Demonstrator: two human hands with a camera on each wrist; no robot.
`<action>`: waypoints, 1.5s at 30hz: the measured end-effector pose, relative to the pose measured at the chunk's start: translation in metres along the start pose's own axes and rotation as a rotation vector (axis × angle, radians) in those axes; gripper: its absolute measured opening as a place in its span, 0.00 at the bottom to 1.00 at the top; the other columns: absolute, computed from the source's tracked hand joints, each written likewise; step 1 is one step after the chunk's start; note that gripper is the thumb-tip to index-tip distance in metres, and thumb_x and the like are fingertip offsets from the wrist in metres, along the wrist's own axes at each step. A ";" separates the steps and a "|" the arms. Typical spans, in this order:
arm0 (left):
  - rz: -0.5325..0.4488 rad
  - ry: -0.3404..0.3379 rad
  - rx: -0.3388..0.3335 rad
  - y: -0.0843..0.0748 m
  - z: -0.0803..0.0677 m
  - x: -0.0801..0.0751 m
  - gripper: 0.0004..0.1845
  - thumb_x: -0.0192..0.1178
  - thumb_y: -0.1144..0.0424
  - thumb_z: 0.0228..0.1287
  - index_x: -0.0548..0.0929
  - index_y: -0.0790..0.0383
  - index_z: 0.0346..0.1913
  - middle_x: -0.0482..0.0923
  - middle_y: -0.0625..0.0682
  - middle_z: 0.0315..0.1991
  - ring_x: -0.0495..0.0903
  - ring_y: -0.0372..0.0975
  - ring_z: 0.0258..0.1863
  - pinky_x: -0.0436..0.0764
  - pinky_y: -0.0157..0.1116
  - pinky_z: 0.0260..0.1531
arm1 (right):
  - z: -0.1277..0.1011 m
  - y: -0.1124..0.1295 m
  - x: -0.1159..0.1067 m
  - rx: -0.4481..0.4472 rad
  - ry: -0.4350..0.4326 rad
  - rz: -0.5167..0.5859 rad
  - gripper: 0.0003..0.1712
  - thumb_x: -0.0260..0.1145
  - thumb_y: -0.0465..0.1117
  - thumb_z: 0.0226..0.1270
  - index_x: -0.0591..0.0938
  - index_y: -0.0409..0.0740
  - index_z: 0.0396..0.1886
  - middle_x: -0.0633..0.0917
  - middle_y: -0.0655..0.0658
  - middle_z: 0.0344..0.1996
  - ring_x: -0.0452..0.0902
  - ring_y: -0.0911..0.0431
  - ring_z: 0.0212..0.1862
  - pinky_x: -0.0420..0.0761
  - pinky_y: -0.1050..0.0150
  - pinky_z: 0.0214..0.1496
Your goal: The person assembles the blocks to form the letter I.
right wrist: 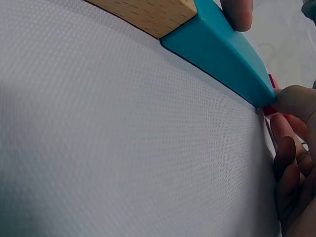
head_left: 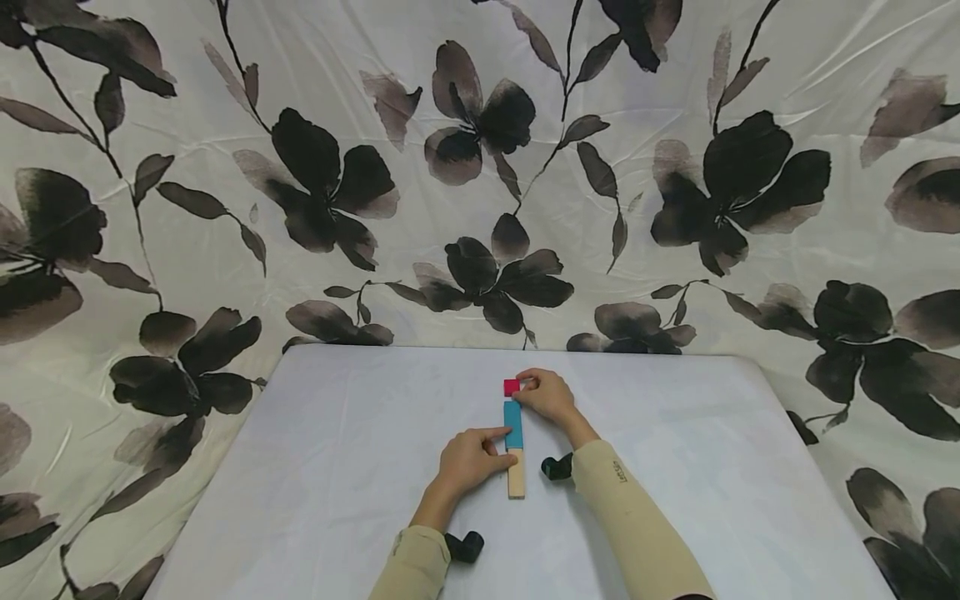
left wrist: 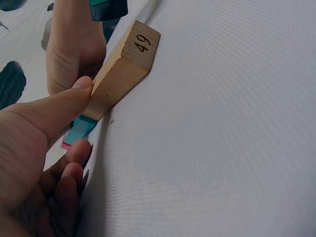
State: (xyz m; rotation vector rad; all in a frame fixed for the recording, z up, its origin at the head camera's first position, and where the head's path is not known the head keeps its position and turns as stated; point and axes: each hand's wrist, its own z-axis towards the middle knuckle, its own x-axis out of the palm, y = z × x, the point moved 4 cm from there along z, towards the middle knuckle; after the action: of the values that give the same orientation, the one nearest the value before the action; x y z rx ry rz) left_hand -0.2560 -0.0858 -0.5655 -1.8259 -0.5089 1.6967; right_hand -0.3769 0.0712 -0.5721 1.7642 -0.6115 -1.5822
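A plain wooden block (left wrist: 123, 69), marked 49 on its end, lies on the white table in line with a teal block (right wrist: 222, 57). Past the teal block's far end is a small red block (head_left: 512, 387). My left hand (head_left: 468, 460) comes from the left. Its thumb rests on the wooden block and its index finger touches the teal one, fingers fairly straight. At the far end my right hand (head_left: 547, 395) pinches the red block between thumb and index finger, the thumb right at the teal block's end. The red block is partly hidden by fingers in the right wrist view.
The white-covered table (head_left: 360, 467) ends at a back edge (head_left: 420, 347) just beyond the red block. A floral cloth (head_left: 615, 200) hangs behind. Dark devices sit at both wrists, one by the left sleeve (head_left: 420, 554), one by the right sleeve (head_left: 630, 508).
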 end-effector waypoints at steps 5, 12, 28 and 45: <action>0.001 -0.001 0.001 -0.001 0.000 0.000 0.28 0.63 0.40 0.42 0.77 0.39 0.51 0.69 0.39 0.17 0.65 0.34 0.14 0.61 0.33 0.14 | 0.000 -0.001 0.000 -0.007 -0.005 0.008 0.20 0.68 0.51 0.47 0.80 0.54 0.42 0.78 0.56 0.19 0.71 0.59 0.25 0.67 0.62 0.30; 0.003 0.002 0.003 0.000 0.000 0.000 0.28 0.63 0.39 0.42 0.77 0.39 0.51 0.69 0.40 0.17 0.65 0.34 0.14 0.62 0.33 0.14 | -0.001 -0.002 0.001 -0.007 -0.003 0.008 0.20 0.69 0.50 0.47 0.80 0.53 0.43 0.78 0.56 0.19 0.71 0.60 0.25 0.68 0.62 0.31; 0.010 -0.002 0.012 0.001 0.001 0.001 0.28 0.63 0.38 0.42 0.77 0.38 0.50 0.69 0.39 0.17 0.65 0.34 0.14 0.62 0.33 0.14 | 0.000 -0.004 0.000 0.010 -0.011 0.029 0.19 0.68 0.53 0.47 0.80 0.56 0.41 0.78 0.55 0.20 0.70 0.58 0.26 0.67 0.61 0.31; 0.003 0.010 0.002 0.001 0.001 0.001 0.29 0.62 0.38 0.42 0.77 0.39 0.51 0.69 0.39 0.17 0.65 0.34 0.14 0.62 0.33 0.14 | 0.001 -0.005 0.001 0.006 -0.048 0.019 0.13 0.61 0.52 0.57 0.81 0.58 0.42 0.78 0.55 0.22 0.70 0.58 0.28 0.68 0.61 0.32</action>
State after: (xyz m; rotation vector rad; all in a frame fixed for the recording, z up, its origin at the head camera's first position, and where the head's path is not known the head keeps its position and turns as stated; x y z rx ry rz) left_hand -0.2570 -0.0858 -0.5669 -1.8339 -0.5001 1.6882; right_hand -0.3779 0.0738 -0.5761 1.7246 -0.6551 -1.6147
